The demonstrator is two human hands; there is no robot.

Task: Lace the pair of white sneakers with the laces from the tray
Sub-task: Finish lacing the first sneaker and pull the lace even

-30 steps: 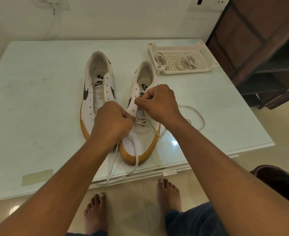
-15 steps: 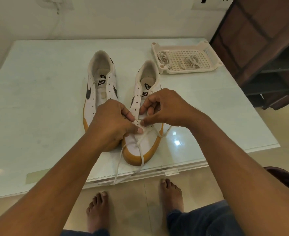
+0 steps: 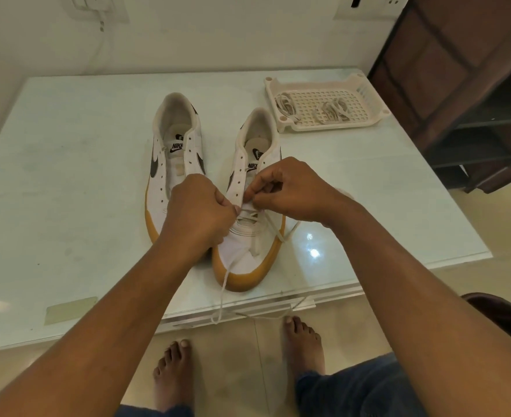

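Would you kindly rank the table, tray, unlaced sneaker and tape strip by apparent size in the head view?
1. table
2. unlaced sneaker and tray: these look alike, and the tray lies farther away, so unranked
3. tape strip

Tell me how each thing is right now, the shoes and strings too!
Nearer sneaker: laced only near the toe.
Farther sneaker: no lace in it.
Lace: crossed through the lowest eyelets, ends dangling off the table.
Left hand: pinches the lace.
Right hand: pinches the lace.
Tray: holds two bundled laces.
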